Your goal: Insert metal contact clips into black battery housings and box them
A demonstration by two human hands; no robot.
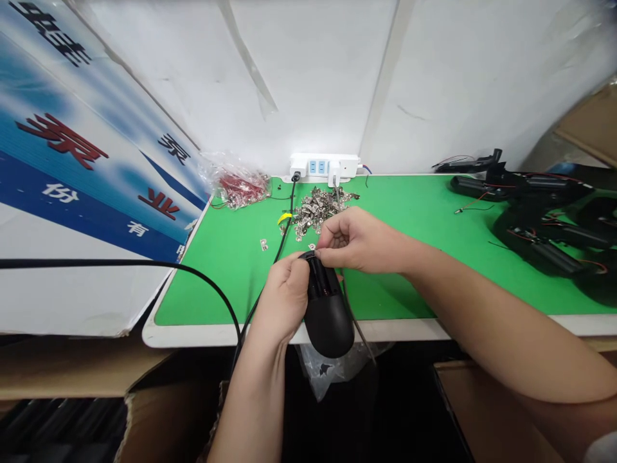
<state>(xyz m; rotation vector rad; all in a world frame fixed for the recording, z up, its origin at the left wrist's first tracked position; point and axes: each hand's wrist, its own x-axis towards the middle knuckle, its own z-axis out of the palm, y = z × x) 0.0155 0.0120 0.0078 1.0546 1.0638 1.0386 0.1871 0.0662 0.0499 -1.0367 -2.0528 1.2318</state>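
Nearest, an open brown cardboard box (149, 424) at lower left shows dark ribbed pieces (58, 431), and a clear plastic bag (328, 368) hangs below the counter's edge. Above that edge is the black, rounded, elongated plastic shell (330, 326), its open end pointing away. The left hand (282, 299) has its grip closed around the shell's side; the right hand (354, 241) brings thumb and forefinger to the open end, but whether that grip pinches a small part I cannot tell.

The counter (202, 335) has a white rim and a green top. Past the hands lies a loose heap of small silvery metal pieces (315, 209); black curved plastic parts with thin wires (520, 212) crowd the right, and a clear bag of red wires (241, 183) sits at far left. A white power strip (346, 166) stands against the pale, taped wall (313, 77), beside which a blue-and-white printed carton (72, 173) leans in on the left.
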